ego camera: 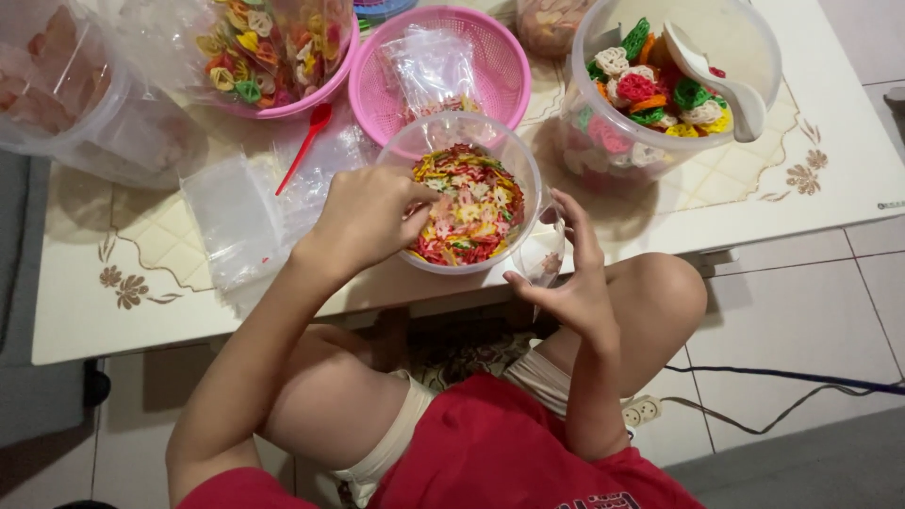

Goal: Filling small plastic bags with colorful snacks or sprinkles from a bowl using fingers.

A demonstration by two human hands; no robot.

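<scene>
1. The left hand point(363, 219) reaches into a clear tub point(467, 196) of mixed coloured crackers point(468, 205), fingers pinched among them at its 9 o'clock rim.
2. The right hand point(568, 283) holds a small clear bag point(545, 253) open at the tub's 4 o'clock, fingers curled on its mouth.
3. A pink basket point(500, 66) sits at 12 o'clock, a large tub point(745, 52) with a white scoop point(712, 77) at 2 o'clock.
4. Empty plastic bags point(231, 217) and a red spoon point(304, 146) lie at 9 o'clock on the white table point(830, 179).

Clear plastic bags on my table.
My right hand point(566, 283) holds a small clear bag point(545, 253) open at the table edge; flat empty clear bags point(231, 212) lie left; a filled bag point(432, 68) rests in the pink basket point(500, 71).
</scene>
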